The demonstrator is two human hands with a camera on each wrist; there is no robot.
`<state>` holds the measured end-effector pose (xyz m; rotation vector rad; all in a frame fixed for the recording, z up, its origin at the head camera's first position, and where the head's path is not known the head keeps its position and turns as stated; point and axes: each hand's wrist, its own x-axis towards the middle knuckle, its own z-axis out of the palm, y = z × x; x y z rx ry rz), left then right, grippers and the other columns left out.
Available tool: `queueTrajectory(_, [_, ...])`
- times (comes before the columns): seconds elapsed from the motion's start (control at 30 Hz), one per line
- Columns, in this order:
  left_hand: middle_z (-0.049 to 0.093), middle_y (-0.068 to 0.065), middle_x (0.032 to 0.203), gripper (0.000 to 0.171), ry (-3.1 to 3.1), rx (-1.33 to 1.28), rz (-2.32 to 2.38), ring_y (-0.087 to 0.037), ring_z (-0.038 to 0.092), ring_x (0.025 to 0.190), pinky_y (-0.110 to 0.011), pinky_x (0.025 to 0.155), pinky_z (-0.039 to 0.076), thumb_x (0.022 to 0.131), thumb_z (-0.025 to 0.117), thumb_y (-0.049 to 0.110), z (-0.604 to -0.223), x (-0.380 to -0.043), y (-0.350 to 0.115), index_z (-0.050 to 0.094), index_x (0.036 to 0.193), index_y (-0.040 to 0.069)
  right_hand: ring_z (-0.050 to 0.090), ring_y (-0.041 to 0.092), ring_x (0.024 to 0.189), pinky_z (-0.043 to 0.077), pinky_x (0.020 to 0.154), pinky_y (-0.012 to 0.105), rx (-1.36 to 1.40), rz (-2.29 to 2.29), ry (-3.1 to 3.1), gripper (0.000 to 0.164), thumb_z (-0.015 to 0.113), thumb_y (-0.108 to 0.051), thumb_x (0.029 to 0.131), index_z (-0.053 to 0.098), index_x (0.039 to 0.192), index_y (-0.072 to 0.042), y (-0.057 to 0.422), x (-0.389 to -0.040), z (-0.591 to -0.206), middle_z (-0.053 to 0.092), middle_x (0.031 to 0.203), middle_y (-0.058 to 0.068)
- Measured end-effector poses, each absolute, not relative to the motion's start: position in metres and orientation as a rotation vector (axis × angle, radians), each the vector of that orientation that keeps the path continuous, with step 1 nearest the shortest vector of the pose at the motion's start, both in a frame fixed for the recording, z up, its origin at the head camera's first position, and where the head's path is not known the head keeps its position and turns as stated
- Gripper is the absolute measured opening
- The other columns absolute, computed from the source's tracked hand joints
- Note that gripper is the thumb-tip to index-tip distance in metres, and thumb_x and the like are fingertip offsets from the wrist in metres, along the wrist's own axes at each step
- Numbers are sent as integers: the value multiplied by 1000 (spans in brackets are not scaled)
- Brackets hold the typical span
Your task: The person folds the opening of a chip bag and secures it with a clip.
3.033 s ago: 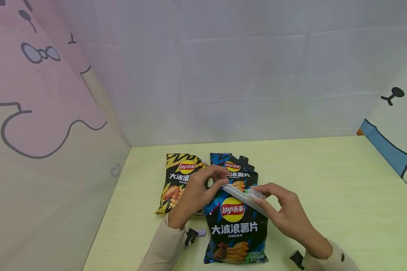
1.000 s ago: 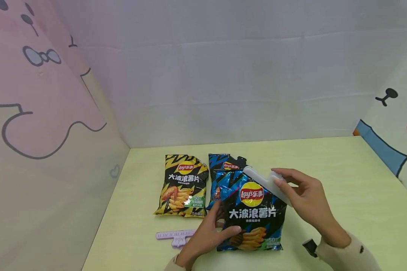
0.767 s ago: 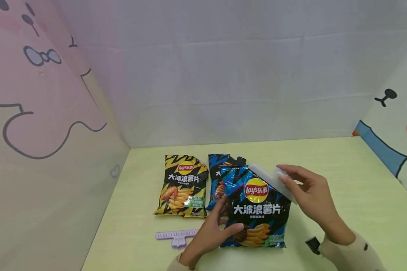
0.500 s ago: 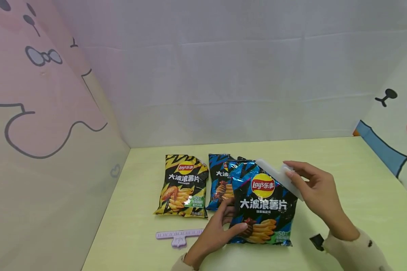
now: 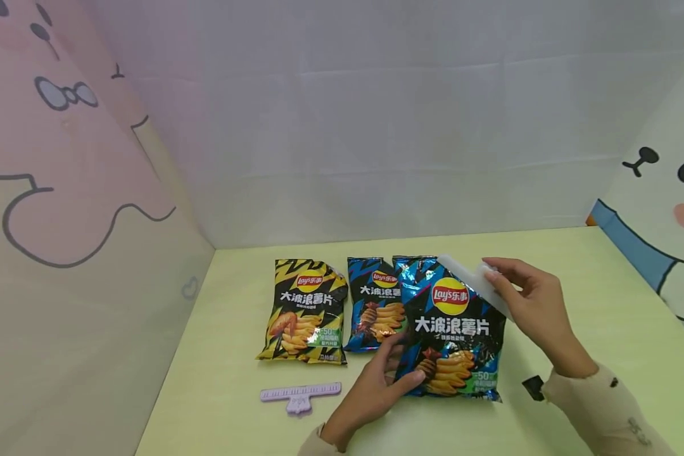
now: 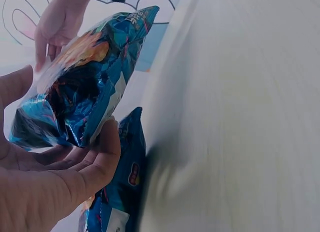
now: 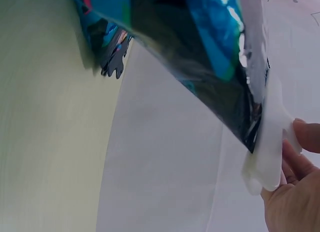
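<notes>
A blue-and-black chip bag (image 5: 453,329) is held above the table, its printed front toward the head camera. My left hand (image 5: 373,386) grips its lower left side, thumb in front and fingers behind. Across the bag's slanted upper right corner runs a white bag clip (image 5: 467,277). My right hand (image 5: 536,307) pinches that clip's handle between thumb and fingers. In the left wrist view the bag (image 6: 95,77) appears edge-on, clear of the table. The right wrist view shows the clip (image 7: 270,142) along the bag's corner, with my right thumb and fingers on its handle.
A yellow chip bag (image 5: 308,310) lies at the left on the pale table (image 5: 216,392). Beside it is another blue chip bag (image 5: 373,304), partly covered by the held one; a dark clip (image 7: 116,59) shows at its edge. A lilac bag clip (image 5: 300,396) lies nearer me.
My left hand has moved from the white clip's left end to the bag's lower left side. Both hands have then carried the bag up, right and away. The lilac clip is now uncovered.
</notes>
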<state>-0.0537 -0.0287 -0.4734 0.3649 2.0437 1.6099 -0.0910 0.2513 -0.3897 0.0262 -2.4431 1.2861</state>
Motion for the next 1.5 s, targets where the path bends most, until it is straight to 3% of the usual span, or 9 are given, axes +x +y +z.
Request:
queueTrajectory(0.1, [49, -11, 153, 70, 2034, 371, 1622, -31, 56, 134, -52, 104, 52, 96, 62, 53, -473, -54, -23, 30, 155, 34, 59, -15, 89, 52, 70, 6, 0, 1273, -2453, 31, 63, -25, 100, 70, 125, -8, 258, -96, -391, 60, 108, -30])
queueTrajectory(0.3, [48, -11, 155, 69, 2025, 375, 1635, -35, 51, 140, -56, 111, 45, 97, 62, 49, -474, -53, -15, 28, 155, 36, 56, -17, 88, 50, 69, 5, -76, 1221, -2516, 35, 62, -32, 101, 70, 127, -10, 272, -103, -393, 69, 118, -1])
queueTrajectory(0.53, [45, -12, 157, 68, 2025, 374, 1615, -35, 51, 140, -45, 109, 49, 98, 64, 43, -472, -52, -5, 30, 156, 30, 55, -18, 86, 50, 67, 5, -112, 1218, -2513, 39, 62, -34, 100, 69, 128, -8, 287, -110, -394, 57, 106, -30])
queueTrajectory(0.73, [43, -9, 158, 70, 1999, 360, 1637, -32, 50, 141, -36, 108, 50, 98, 64, 41, -471, -52, 9, 29, 157, 28, 53, -18, 85, 48, 65, 4, -155, 1199, -2526, 42, 62, -36, 100, 68, 129, -7, 303, -116, -399, 51, 100, -37])
queueTrajectory(0.87, [43, -9, 158, 70, 1963, 350, 1688, -28, 52, 139, -28, 103, 52, 98, 65, 36, -470, -53, 18, 28, 157, 26, 50, -19, 86, 47, 65, 3, -187, 1184, -2550, 44, 61, -39, 100, 67, 130, -7, 310, -122, -403, 61, 109, -22])
queueTrajectory(1.0, [41, -8, 159, 69, 1959, 305, 1715, -25, 57, 133, -30, 100, 54, 98, 67, 34, -468, -53, 26, 30, 155, 28, 47, -19, 88, 45, 66, 1, -210, 1176, -2575, 47, 59, -42, 100, 67, 130, -7, 312, -131, -406, 66, 121, 5])
queueTrajectory(1.1, [38, -7, 160, 66, 1957, 270, 1705, -23, 62, 126, -33, 97, 57, 97, 68, 34, -466, -53, 31, 33, 153, 32, 45, -18, 88, 43, 67, 0, -238, 1177, -2598, 50, 57, -44, 101, 66, 132, -6, 315, -137, -408, 65, 126, 16])
queueTrajectory(1.23, [36, -8, 161, 66, 1946, 248, 1695, -25, 65, 122, -37, 95, 57, 97, 67, 33, -463, -54, 35, 34, 153, 34, 44, -17, 85, 42, 65, 0, -251, 1160, -2633, 51, 55, -44, 102, 64, 133, -5, 320, -144, -408, 65, 129, 24])
queueTrajectory(1.5, [35, -11, 161, 67, 1907, 223, 1744, -29, 63, 126, -40, 97, 57, 97, 67, 29, -465, -58, 46, 32, 155, 29, 49, -6, 83, 42, 63, 1, -283, 1138, -2691, 53, 54, -46, 102, 64, 134, -4, 328, -158, -413, 66, 127, 26])
